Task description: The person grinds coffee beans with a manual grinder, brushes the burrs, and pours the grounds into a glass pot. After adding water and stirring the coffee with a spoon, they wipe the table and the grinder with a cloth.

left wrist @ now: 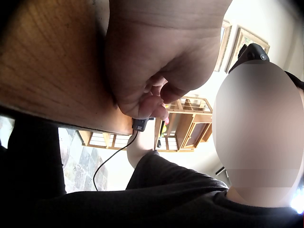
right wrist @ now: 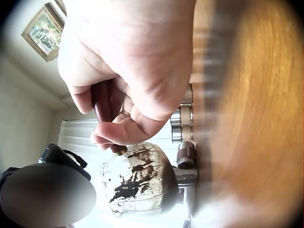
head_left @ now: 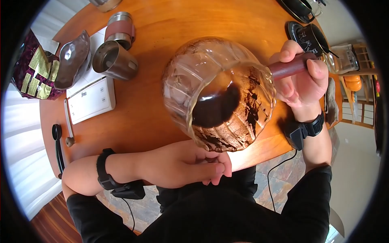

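Holding hand: right hand (head_left: 308,83), fingers and thumb wrapped round the brown handle (head_left: 285,69) of the glass vessel (head_left: 178,77).
Free hand: left hand (head_left: 186,164), fingers loosely curled, with nothing seen in its grasp; it lies near the front edge of the table (head_left: 170,20), below the vessel's rim.
Glass vessel: raised above the table near its front edge, tilted so that the mouth faces the person.
Vessel interior: dark contents (head_left: 214,107) pooled at the bottom, with dark residue streaked along one wall; whether liquid, wet grounds or both cannot be told.
Done, as judged: the vessel is charged and lifted, and the residue suggests that its contents have been wetted and swirled.
Left, as judged: the contents are not yet all out and the vessel is not set down; whether any portion is already poured cannot be told.
Left side of table: white scale (head_left: 91,101), metal cup (head_left: 119,67), banded canister (head_left: 120,30), wavy dish (head_left: 73,60) and black scoop (head_left: 57,131), all out of hand.
Far right edge: black mug (head_left: 310,38), untouched.
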`<action>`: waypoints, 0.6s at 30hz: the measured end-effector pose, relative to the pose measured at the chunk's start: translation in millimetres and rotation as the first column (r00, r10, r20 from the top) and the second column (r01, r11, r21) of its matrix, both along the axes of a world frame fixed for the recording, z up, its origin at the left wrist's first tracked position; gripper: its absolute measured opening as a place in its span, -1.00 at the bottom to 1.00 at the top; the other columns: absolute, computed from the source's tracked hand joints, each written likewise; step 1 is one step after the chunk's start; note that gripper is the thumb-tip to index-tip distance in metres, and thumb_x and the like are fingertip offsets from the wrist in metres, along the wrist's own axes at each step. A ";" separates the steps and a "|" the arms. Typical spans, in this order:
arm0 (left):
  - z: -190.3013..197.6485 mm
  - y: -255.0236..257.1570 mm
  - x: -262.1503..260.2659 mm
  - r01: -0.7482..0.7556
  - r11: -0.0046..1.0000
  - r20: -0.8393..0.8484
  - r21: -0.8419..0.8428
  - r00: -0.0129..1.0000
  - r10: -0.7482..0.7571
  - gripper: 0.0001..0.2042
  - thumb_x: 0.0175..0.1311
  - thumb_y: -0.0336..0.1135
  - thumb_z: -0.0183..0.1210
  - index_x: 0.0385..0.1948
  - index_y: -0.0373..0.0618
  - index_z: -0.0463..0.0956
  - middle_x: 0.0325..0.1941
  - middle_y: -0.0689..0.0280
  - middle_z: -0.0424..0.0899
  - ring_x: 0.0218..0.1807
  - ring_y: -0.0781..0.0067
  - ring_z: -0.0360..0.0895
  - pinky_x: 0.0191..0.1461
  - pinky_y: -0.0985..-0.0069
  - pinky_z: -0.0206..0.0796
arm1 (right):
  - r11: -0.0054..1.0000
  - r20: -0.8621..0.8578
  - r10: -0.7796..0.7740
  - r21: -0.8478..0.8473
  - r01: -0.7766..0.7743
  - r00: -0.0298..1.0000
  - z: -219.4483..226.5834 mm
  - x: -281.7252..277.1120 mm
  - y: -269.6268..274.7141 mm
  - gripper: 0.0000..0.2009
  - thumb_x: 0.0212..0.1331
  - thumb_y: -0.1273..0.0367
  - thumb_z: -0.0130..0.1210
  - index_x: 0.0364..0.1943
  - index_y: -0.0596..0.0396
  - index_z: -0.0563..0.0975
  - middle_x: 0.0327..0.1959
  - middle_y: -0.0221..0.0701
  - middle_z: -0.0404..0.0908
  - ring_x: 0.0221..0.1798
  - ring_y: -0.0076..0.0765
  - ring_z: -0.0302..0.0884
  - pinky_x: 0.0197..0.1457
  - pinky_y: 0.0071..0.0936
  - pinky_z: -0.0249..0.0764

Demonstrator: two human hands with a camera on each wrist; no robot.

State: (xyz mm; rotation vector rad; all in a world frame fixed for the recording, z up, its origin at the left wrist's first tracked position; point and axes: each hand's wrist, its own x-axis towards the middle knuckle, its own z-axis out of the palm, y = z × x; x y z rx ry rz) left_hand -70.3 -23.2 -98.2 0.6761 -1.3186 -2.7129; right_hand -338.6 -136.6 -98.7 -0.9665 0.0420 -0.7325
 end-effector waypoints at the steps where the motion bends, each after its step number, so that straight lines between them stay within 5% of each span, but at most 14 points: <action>1: 0.1 0.2 0.0 -0.002 1.000 0.005 -0.010 1.000 0.002 -0.74 0.50 -0.19 -0.10 -0.11 -0.17 0.45 -0.33 0.40 0.50 -0.24 0.66 0.41 -0.12 0.64 0.27 | 1.000 0.015 0.000 -0.028 0.001 1.000 -0.8 -0.1 -0.6 -0.46 0.34 0.16 -0.14 0.11 0.48 0.35 -0.45 -0.09 0.57 -0.61 -0.46 0.41 -0.55 -0.60 0.31; 8: 0.8 -0.4 1.0 0.010 1.000 0.026 0.007 1.000 -0.010 -0.77 0.49 -0.22 -0.09 -0.11 -0.16 0.46 -0.31 0.40 0.50 -0.23 0.66 0.41 -0.13 0.65 0.27 | 0.997 0.000 -0.023 -0.079 0.023 1.000 2.1 0.9 3.6 -0.48 0.35 0.18 -0.15 0.12 0.47 0.34 -0.47 -0.08 0.56 -0.63 -0.47 0.39 -0.55 -0.59 0.31; 10: -1.3 0.7 1.0 -0.039 0.999 -0.037 -0.006 0.999 0.038 -0.78 0.49 -0.24 -0.08 -0.11 -0.17 0.46 -0.30 0.39 0.51 -0.22 0.66 0.42 -0.13 0.64 0.28 | 0.986 -0.017 -0.155 -0.066 0.154 0.988 4.9 2.2 6.9 -0.51 0.41 0.16 -0.23 0.08 0.42 0.38 -0.57 -0.19 0.54 -0.70 -0.55 0.30 -0.63 -0.64 0.25; 14: -2.5 -0.9 2.0 -0.017 1.000 -0.037 0.008 0.999 0.017 -0.79 0.49 -0.29 -0.07 -0.06 -0.18 0.47 -0.26 0.39 0.51 -0.19 0.68 0.43 -0.09 0.66 0.31 | 0.987 0.018 -0.152 -0.055 0.153 0.988 2.7 -1.4 1.7 -0.49 0.47 0.12 -0.33 0.01 0.37 0.44 -0.69 -0.34 0.49 -0.80 -0.66 0.16 -0.75 -0.70 0.12; 18: -0.8 -0.7 0.7 -0.020 1.000 -0.029 0.008 0.999 0.020 -0.79 0.49 -0.26 -0.07 -0.09 -0.18 0.46 -0.28 0.38 0.51 -0.21 0.66 0.42 -0.11 0.64 0.31 | 0.977 -0.045 -0.161 0.133 0.166 0.986 0.3 2.6 2.9 -0.45 0.48 0.07 -0.36 -0.06 0.35 0.49 -0.75 -0.42 0.44 -0.86 -0.71 0.04 -0.83 -0.74 0.01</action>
